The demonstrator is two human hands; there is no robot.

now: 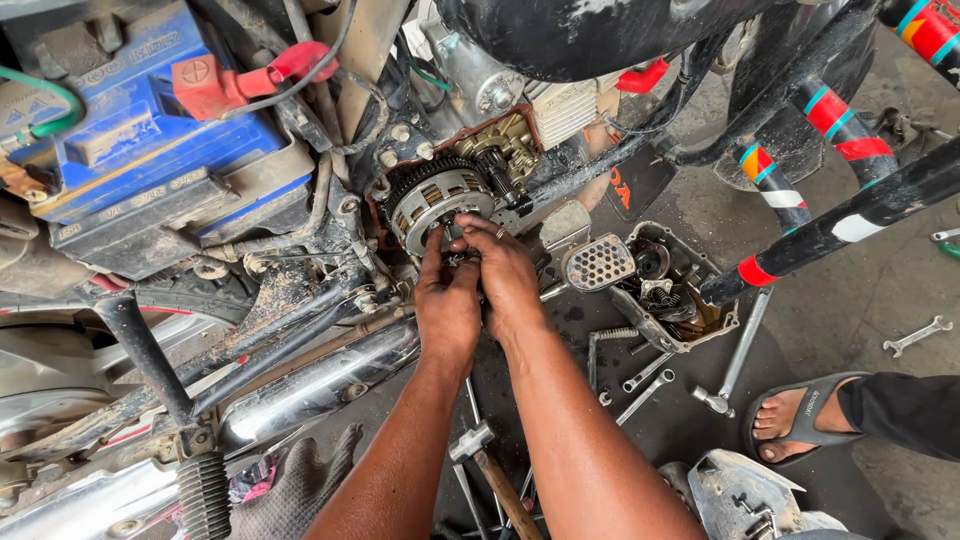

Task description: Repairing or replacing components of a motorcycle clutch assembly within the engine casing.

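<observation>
Both my hands are pressed together at the open side of a motorcycle engine. My left hand reaches up with its fingers on the lower edge of the round toothed clutch assembly. My right hand, a ring on one finger, pinches a small metal part just below that clutch. What exactly sits between the fingers is hidden. Small gears show beside the clutch in the opened case.
A blue battery with a red terminal cap sits upper left. The removed engine cover lies on the floor at right, with wrenches, a spring and a hammer around it. Another person's sandalled foot rests at right. A chrome exhaust runs lower left.
</observation>
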